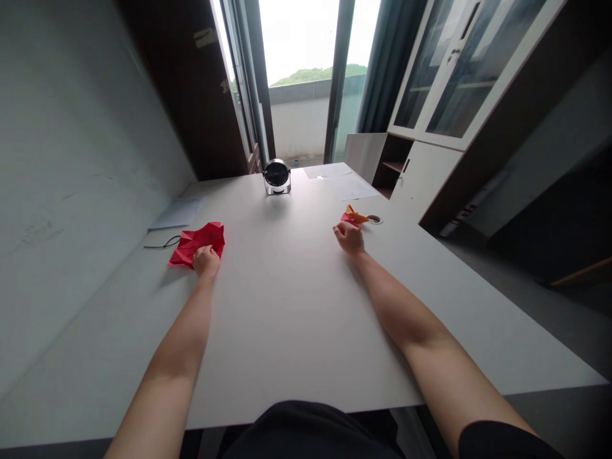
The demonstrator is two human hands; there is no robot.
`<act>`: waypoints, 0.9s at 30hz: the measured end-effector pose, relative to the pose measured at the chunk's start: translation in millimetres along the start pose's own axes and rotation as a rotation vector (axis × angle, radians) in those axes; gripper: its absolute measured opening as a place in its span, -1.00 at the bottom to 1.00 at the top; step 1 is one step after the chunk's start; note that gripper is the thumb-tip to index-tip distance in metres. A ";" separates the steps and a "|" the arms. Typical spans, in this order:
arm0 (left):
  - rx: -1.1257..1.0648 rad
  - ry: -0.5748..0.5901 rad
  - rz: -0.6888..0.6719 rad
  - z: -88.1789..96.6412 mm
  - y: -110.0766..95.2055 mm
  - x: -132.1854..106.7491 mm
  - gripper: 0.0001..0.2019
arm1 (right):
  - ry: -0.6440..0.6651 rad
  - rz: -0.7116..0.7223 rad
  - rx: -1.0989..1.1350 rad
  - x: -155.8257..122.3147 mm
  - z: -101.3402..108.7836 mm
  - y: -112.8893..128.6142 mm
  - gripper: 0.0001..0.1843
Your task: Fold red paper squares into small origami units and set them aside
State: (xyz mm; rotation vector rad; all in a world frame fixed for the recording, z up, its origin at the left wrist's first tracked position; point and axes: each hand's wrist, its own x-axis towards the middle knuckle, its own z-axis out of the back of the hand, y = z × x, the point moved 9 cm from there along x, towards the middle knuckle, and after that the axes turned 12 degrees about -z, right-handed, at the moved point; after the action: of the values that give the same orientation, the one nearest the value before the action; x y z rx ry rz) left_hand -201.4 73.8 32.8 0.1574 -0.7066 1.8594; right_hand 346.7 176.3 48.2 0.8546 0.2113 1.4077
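Observation:
On the left of the white table, a sheet of red creased paper (190,245) lies unevenly, with folds standing up. My left hand (206,261) is closed at its near right part, fingers curled against the paper. Farther right, my right hand (349,238) is curled closed on the tabletop. Just behind its knuckles sit a small orange folded paper piece (356,216) and a red folded paper piece (349,219). What the right fingers hold, if anything, is hidden.
A black cord (165,245) and a pale sheet (178,212) lie at the left by the wall. A round black device on a silver stand (276,176) stands at the back. A cable hole (375,220) is beside the orange piece. White papers (354,187) lie at the far right corner.

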 end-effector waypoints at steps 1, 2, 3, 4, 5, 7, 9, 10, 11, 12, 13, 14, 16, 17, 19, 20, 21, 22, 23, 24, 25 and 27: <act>-0.010 -0.033 -0.030 4.6 -6.3 -0.4 -0.64 | 0.009 0.022 0.007 -1.9 -2.1 4.3 -0.74; -0.022 -0.078 -0.076 10.5 -15.6 -1.0 -0.63 | 0.015 0.045 0.013 -3.8 -4.0 8.8 -0.73; -0.038 -0.124 -0.147 16.6 -28.4 -2.1 -0.61 | 0.018 0.071 0.020 -5.9 -5.8 13.6 -0.73; -0.059 -0.153 -0.233 21.0 -43.7 -4.0 -0.60 | 0.017 0.101 0.027 -8.2 -7.2 18.9 -0.72; -0.074 -0.165 -0.321 23.8 -60.2 -6.9 -0.58 | 0.013 0.134 0.035 -10.8 -8.3 24.6 -0.72; -0.082 -0.122 -0.483 21.7 -94.0 -15.6 -0.56 | 0.014 0.203 0.045 -16.9 -11.0 36.3 -0.72; -0.100 -0.026 -0.628 12.3 -126.2 -28.8 -0.56 | 0.037 0.258 0.049 -23.8 -14.9 47.4 -0.71; -0.120 0.026 -0.688 6.8 -140.3 -36.6 -0.56 | 0.049 0.279 0.051 -27.2 -16.6 52.5 -0.70; -0.149 0.095 -0.757 -0.1 -154.1 -45.6 -0.56 | 0.066 0.301 0.056 -30.9 -18.5 57.7 -0.70; -0.186 0.180 -0.830 -7.7 -167.2 -55.9 -0.58 | 0.077 0.317 0.063 -34.3 -19.7 62.5 -0.70; -0.232 0.269 -0.901 -14.5 -179.0 -66.7 -0.59 | 0.088 0.327 0.068 -37.3 -21.0 66.8 -0.70; -0.285 0.353 -0.965 -19.7 -189.0 -77.3 -0.62 | 0.102 0.336 0.072 -40.2 -22.6 70.9 -0.70; -0.410 0.508 -1.075 -24.6 -204.6 -96.5 -0.70 | 0.129 0.360 0.078 -45.8 -26.0 79.3 -0.70; -0.472 0.572 -1.106 -24.8 -209.7 -103.1 -0.71 | 0.140 0.372 0.082 -48.6 -27.5 83.4 -0.71; -0.568 0.675 -1.119 -24.1 -215.2 -110.2 -0.70 | 0.152 0.398 0.087 -53.9 -29.3 91.3 -0.72; -0.603 0.703 -1.103 -23.3 -216.0 -110.5 -0.68 | 0.156 0.414 0.092 -56.8 -29.7 95.5 -0.72; -0.632 0.719 -1.081 -22.6 -216.0 -109.6 -0.66 | 0.159 0.432 0.099 -59.8 -29.6 99.9 -0.73; -0.656 0.721 -1.057 -21.8 -215.5 -107.9 -0.62 | 0.165 0.453 0.112 -63.3 -29.4 104.5 -0.74; -0.675 0.717 -1.036 -21.1 -214.7 -106.2 -0.60 | 0.176 0.477 0.128 -67.2 -29.5 109.3 -0.75; -0.691 0.705 -1.021 -20.6 -213.8 -104.9 -0.60 | 0.198 0.508 0.143 -71.9 -30.5 114.6 -0.76; -0.704 0.689 -1.013 -20.1 -213.0 -104.0 -0.63 | 0.229 0.543 0.156 -77.3 -32.5 120.0 -0.76; -0.712 0.654 -1.014 -20.4 -211.8 -104.1 -0.70 | 0.305 0.620 0.159 -89.4 -39.8 129.4 -0.76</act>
State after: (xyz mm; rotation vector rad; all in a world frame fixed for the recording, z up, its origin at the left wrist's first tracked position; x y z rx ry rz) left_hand 33.2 50.2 55.3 -0.4640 -0.6017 0.5563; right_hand 204.8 100.9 71.0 0.8701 0.3093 2.1286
